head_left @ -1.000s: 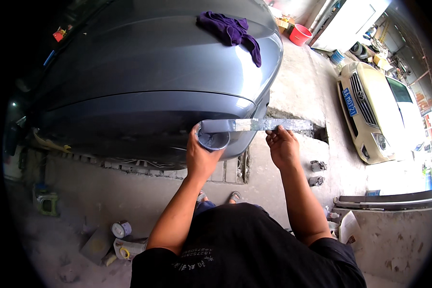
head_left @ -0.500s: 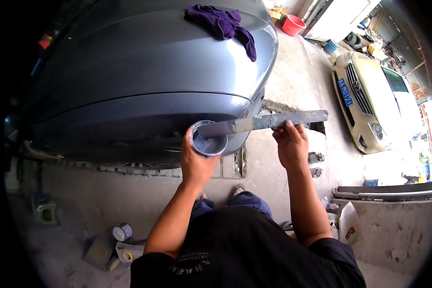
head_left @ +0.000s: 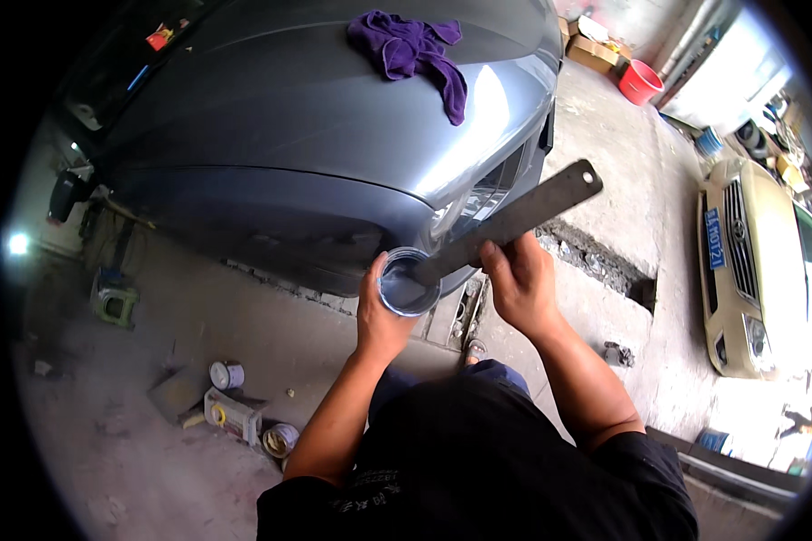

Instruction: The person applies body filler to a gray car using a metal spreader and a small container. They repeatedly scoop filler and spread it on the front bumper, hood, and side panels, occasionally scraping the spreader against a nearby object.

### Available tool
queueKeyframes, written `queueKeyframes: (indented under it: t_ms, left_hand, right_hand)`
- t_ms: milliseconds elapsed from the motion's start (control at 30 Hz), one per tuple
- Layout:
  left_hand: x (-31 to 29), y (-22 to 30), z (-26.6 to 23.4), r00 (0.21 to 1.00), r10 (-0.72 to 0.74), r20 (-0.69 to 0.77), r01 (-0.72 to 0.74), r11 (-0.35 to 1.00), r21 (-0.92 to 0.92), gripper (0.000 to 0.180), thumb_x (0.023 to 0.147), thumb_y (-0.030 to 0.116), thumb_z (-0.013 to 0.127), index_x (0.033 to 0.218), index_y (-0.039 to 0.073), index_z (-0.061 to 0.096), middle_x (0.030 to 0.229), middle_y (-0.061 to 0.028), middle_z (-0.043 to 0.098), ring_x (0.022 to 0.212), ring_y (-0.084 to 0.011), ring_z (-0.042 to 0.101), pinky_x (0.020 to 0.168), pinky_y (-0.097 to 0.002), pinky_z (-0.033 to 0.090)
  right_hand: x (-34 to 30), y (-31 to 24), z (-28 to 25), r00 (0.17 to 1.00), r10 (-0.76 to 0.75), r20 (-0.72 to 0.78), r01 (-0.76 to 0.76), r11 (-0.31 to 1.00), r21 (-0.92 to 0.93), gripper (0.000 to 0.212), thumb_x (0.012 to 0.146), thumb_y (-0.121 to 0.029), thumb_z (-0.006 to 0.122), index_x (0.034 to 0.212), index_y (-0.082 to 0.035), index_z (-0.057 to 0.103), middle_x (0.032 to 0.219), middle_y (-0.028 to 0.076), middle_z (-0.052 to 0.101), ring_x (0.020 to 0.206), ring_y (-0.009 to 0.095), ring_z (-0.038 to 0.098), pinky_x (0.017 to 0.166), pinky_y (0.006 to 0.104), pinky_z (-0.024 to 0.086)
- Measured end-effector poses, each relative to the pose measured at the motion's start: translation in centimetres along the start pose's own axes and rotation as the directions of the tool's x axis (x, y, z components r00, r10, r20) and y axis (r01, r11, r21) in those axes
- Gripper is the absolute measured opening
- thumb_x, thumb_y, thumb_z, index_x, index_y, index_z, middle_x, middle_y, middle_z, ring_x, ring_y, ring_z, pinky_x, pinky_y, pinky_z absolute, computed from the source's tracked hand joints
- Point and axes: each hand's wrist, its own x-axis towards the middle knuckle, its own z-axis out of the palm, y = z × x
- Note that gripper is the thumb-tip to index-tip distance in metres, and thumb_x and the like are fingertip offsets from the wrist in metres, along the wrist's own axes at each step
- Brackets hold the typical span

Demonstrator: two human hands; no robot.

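In my left hand (head_left: 383, 329) is a small open can (head_left: 410, 308), my fingers wrapped round its side and its mouth facing up. Grey paint coats the inside. A flat metal stirring stick (head_left: 543, 200), with a hole in its far end, is pinched by my right hand (head_left: 521, 288) near the middle. Its lower end reaches into the can, and the holed end points up and to the right. Just beyond both hands is the front fender of a dark grey car (head_left: 325, 212). A crumpled purple cloth (head_left: 406, 47) lies on its hood.
A beige car (head_left: 731, 270) stands to the right, and a red bucket (head_left: 641, 83) is by the far wall near a cardboard box (head_left: 592, 54). A broken trench (head_left: 604, 267) cuts the concrete floor. Paint cans (head_left: 227, 374) sit on the floor at lower left.
The stick has swung from nearly level to a steep slant, and my right hand has moved nearer the can. The can has shifted slightly right and nearer; the whole view has turned.
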Motion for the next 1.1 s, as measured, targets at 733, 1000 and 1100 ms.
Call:
queueKeyframes:
  t_ms: [733,1000,1100]
  left_hand:
    - [2.3,4.3,3.3,0.944,-0.197,-0.266,0.207,0.978,0.010,0.089,0.070,0.025,0.087,0.139,-0.001,0.037,0.130,-0.0216,0.055,0.121,-0.0344,0.056,0.100,-0.0398,0.046]
    - [2.4,4.4,3.9,0.925,-0.246,-0.290,0.257,0.966,-0.001,0.088,0.070,0.025,0.088,0.139,0.001,0.038,0.127,-0.0186,0.059,0.118,-0.0296,0.059,0.098,-0.0376,0.047]
    - [2.4,4.3,4.1,0.921,-0.248,-0.300,0.257,0.966,-0.012,0.089,0.069,0.024,0.088,0.139,0.001,0.038,0.128,-0.0187,0.058,0.118,-0.0292,0.059,0.099,-0.0375,0.047]
  right_hand:
    - [8.6,8.8,-6.1,0.925,0.332,0.183,-0.351,0.572,0.741,0.007,0.098,-0.010,0.054,0.097,-0.004,0.055,0.083,0.008,0.063,0.078,0.022,0.067,0.070,0.0340,0.053]
    - [10.2,10.5,-5.8,0.906,0.333,0.262,-0.409,0.525,0.746,0.007,0.100,-0.009,0.052,0.100,-0.002,0.051,0.089,0.011,0.063,0.078,0.022,0.066,0.070,0.0330,0.055]
    - [10.6,10.7,-5.8,0.911,0.319,0.263,-0.402,0.540,0.739,0.008,0.100,-0.009,0.051,0.102,-0.002,0.052,0.090,0.011,0.064,0.078,0.022,0.066,0.071,0.0334,0.054]
